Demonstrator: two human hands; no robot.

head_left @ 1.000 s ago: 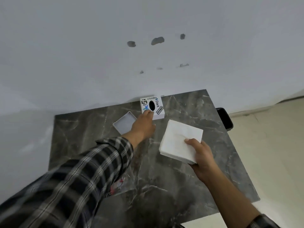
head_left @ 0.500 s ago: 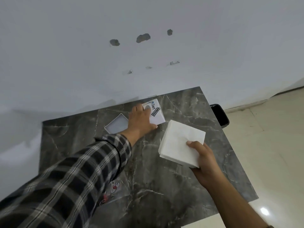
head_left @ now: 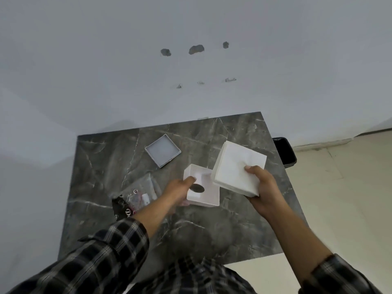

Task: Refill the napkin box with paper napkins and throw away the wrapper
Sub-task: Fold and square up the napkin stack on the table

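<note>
My left hand (head_left: 177,188) grips the white napkin box (head_left: 204,193) by its left wall, holding it over the middle of the dark marble table (head_left: 222,230). The box is turned with its hollow inside facing up, and a dark oval slot shows in its floor. My right hand (head_left: 262,187) holds a thick stack of white paper napkins (head_left: 235,166) just right of the box, overlapping its right corner. The flat white box lid (head_left: 163,153) lies open side up on the table behind. The clear plastic wrapper (head_left: 135,193) lies crumpled left of my left forearm.
A black bin (head_left: 286,152) stands on the floor at the table's right edge. A pale wall with several holes rises right behind the table. Beige floor tiles lie to the right.
My left hand picked the box up from the far side of the table, drew it toward me and turned it hollow side up. The napkin stack moved close beside it.
</note>
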